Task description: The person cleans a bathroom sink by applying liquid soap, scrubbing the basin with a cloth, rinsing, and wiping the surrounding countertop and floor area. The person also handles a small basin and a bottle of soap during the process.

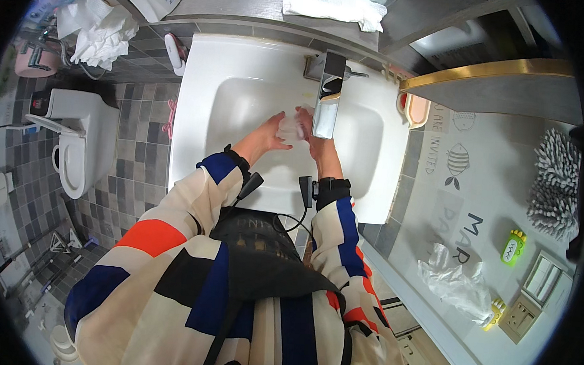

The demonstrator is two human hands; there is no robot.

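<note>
Both hands are over the basin of a white washbasin (292,175), near a metal faucet (328,105). Between them is a blurred, translucent pale item (291,128), whose kind I cannot tell. My left hand (269,135) is at its left side, fingers apart and touching or very near it. My right hand (310,129) is at its right side, partly hidden beneath the faucet's spout, with its fingers against the item. Whether water is running cannot be made out. Each wrist wears a black strap with a small device, and a cable hangs between them.
A grey shelf (227,3) behind the basin holds a white cloth (336,6). A peach soap dish (418,111) is at the basin's right. A toilet (78,156) stands to the left. On the right wall are a plastic bag (457,285) and a socket panel (520,317).
</note>
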